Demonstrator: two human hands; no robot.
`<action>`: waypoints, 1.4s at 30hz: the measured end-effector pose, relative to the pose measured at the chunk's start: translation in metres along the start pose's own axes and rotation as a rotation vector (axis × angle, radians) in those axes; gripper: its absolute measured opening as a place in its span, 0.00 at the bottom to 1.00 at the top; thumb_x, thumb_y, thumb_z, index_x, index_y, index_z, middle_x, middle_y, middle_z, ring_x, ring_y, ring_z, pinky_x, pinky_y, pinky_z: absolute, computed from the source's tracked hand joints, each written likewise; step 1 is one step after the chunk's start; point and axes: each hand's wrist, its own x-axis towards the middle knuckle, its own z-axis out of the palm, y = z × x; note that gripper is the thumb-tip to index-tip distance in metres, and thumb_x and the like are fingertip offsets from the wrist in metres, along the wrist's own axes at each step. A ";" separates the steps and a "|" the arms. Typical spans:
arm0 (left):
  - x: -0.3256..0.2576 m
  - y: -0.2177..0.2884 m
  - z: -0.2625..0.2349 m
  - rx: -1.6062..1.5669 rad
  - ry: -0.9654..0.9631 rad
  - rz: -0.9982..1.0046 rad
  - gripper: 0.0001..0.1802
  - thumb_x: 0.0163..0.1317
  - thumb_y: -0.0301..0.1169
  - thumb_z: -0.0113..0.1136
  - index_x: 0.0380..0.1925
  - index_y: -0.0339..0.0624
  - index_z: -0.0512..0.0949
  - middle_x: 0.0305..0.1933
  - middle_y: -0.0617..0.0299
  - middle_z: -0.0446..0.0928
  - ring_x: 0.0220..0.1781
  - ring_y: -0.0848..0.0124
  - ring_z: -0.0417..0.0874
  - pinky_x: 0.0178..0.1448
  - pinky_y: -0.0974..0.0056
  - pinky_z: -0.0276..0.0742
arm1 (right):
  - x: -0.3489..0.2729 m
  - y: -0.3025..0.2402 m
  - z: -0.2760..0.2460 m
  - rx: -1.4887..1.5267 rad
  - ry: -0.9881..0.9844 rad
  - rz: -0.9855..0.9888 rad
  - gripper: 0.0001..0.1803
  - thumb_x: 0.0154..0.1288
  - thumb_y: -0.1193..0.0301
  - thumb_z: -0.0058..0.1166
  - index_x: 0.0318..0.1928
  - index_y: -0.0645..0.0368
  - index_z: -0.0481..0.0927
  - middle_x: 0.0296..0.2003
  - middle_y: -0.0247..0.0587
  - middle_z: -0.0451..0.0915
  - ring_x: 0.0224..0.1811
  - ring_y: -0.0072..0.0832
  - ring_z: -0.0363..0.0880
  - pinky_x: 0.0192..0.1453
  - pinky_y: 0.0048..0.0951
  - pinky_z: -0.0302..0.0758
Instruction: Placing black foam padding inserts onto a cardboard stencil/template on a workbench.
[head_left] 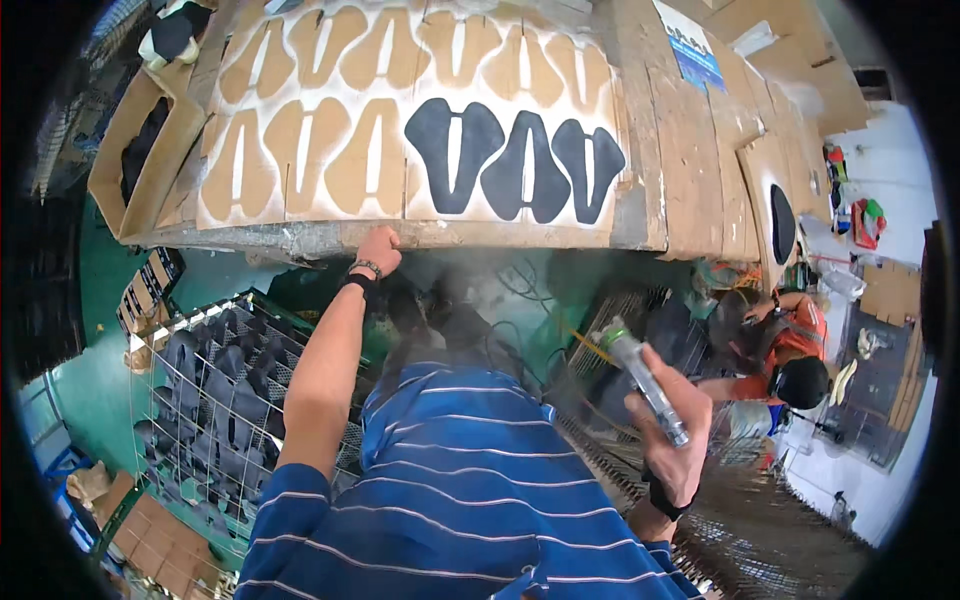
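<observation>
The right hand [672,440] has its fingers [690,405] wrapped tight on a slim, clear-bodied spray tool [645,378], a smooth tube with a pale green tip. The left hand [380,250] is curled shut on the rough front edge of the tabletop [640,225]. Three matte black cut pieces [515,160] lie flat on a white-dusted cardboard stencil sheet [300,130]. A wire rack [215,385] of dark pieces stands below left. The tool's long axis runs diagonally, tip pointing up-left toward the tabletop.
</observation>
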 end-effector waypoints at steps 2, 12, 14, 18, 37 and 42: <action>0.004 -0.002 -0.001 0.031 -0.004 0.011 0.09 0.53 0.25 0.64 0.36 0.44 0.80 0.44 0.50 0.82 0.52 0.48 0.83 0.58 0.50 0.80 | 0.007 0.005 -0.001 0.031 -0.037 -0.003 0.33 0.53 0.85 0.69 0.64 0.68 0.82 0.42 0.54 0.88 0.42 0.40 0.89 0.50 0.31 0.81; -0.046 -0.007 -0.047 -1.160 -0.092 -0.298 0.08 0.71 0.31 0.63 0.48 0.46 0.77 0.40 0.59 0.82 0.44 0.63 0.88 0.52 0.54 0.89 | 0.060 0.032 0.010 0.216 -0.126 -0.028 0.30 0.58 0.84 0.68 0.64 0.70 0.82 0.44 0.59 0.88 0.44 0.43 0.91 0.49 0.34 0.82; -0.067 -0.020 -0.045 -1.160 -0.040 -0.303 0.11 0.70 0.30 0.63 0.51 0.44 0.78 0.41 0.58 0.82 0.46 0.62 0.89 0.53 0.52 0.89 | 0.075 0.037 0.012 0.240 -0.144 -0.061 0.31 0.58 0.84 0.68 0.64 0.70 0.81 0.45 0.60 0.87 0.44 0.44 0.91 0.50 0.34 0.82; -0.124 -0.039 -0.023 -1.110 0.042 -0.438 0.15 0.68 0.29 0.63 0.54 0.43 0.79 0.42 0.60 0.81 0.45 0.63 0.89 0.52 0.54 0.89 | 0.099 0.039 0.015 0.235 -0.230 -0.055 0.28 0.62 0.82 0.67 0.64 0.70 0.82 0.46 0.54 0.89 0.44 0.33 0.86 0.52 0.31 0.81; -0.111 -0.124 -0.103 -0.977 0.103 -0.396 0.16 0.68 0.24 0.63 0.55 0.39 0.80 0.40 0.62 0.83 0.44 0.71 0.86 0.48 0.62 0.85 | 0.141 -0.047 0.057 0.098 -0.178 0.070 0.32 0.54 0.85 0.69 0.62 0.68 0.83 0.48 0.64 0.87 0.48 0.49 0.91 0.53 0.36 0.82; -0.046 -0.108 -0.224 -0.771 0.300 -0.041 0.15 0.70 0.26 0.64 0.55 0.38 0.82 0.46 0.60 0.86 0.50 0.68 0.87 0.57 0.59 0.83 | 0.141 -0.114 0.097 0.234 -0.066 0.359 0.28 0.64 0.80 0.62 0.66 0.70 0.80 0.41 0.41 0.85 0.41 0.24 0.78 0.51 0.28 0.77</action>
